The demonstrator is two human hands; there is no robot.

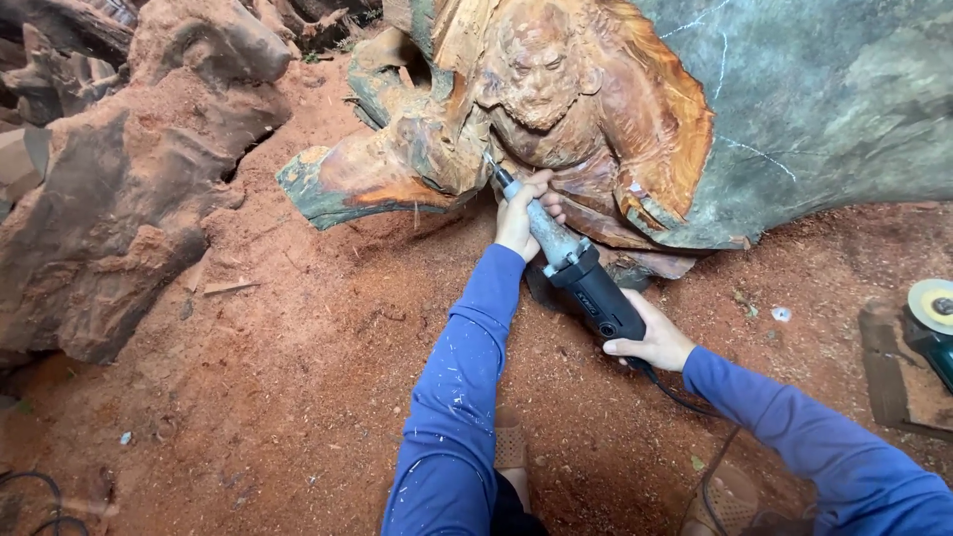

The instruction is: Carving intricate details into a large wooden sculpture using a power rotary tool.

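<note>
A large wooden carving [556,109] of a bearded figure, orange and brown, lies against a grey-green slab. I hold a long die grinder [568,260] with a grey neck and black body, its bit touching the carving near the figure's lower left. My left hand [523,210] wraps the grey neck close to the tip. My right hand [653,335] grips the black rear body, where a black cord leaves. Both arms wear blue sleeves flecked with white.
Reddish sawdust [298,377] covers the ground. A big rough wood stump [129,189] stands at left. An angle grinder with a pale disc [931,310] rests on a board at the right edge. Black cable [30,496] lies at bottom left. My sandalled feet [511,452] are below.
</note>
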